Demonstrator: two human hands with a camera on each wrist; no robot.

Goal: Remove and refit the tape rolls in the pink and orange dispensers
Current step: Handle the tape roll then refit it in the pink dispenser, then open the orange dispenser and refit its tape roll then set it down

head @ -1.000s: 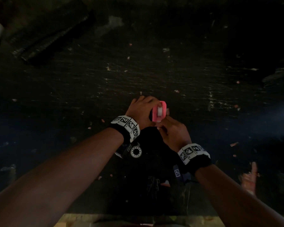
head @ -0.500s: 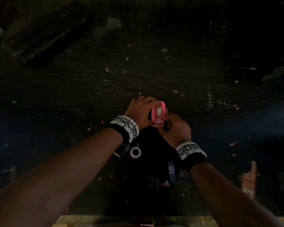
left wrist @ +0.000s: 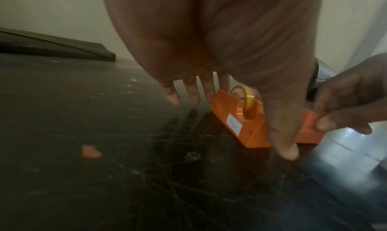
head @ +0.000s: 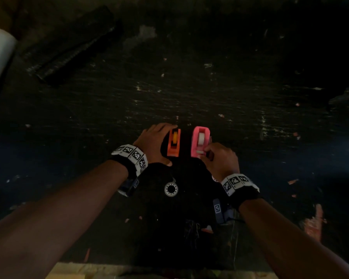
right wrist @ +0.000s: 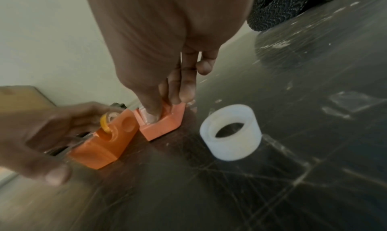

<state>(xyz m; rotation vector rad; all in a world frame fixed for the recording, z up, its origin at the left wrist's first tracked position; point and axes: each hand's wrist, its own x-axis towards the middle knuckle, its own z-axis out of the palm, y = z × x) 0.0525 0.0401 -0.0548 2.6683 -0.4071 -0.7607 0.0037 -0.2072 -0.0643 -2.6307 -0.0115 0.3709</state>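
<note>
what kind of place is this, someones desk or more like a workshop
Probably a workshop bench or craft table, not a tidy desk: the dark tabletop is scarred with scratches and paint flecks, a loose roll of clear tape lies on it, and black mesh rolls sit behind.

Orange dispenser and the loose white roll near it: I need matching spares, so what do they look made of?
Orange dispenser: apparently moulded plastic, matte, uniformly coloured, with crisp edges and a paper label on its side. Loose white roll: probably translucent plastic tape wound thick; its milky, slightly glossy wall suggests so.
</note>
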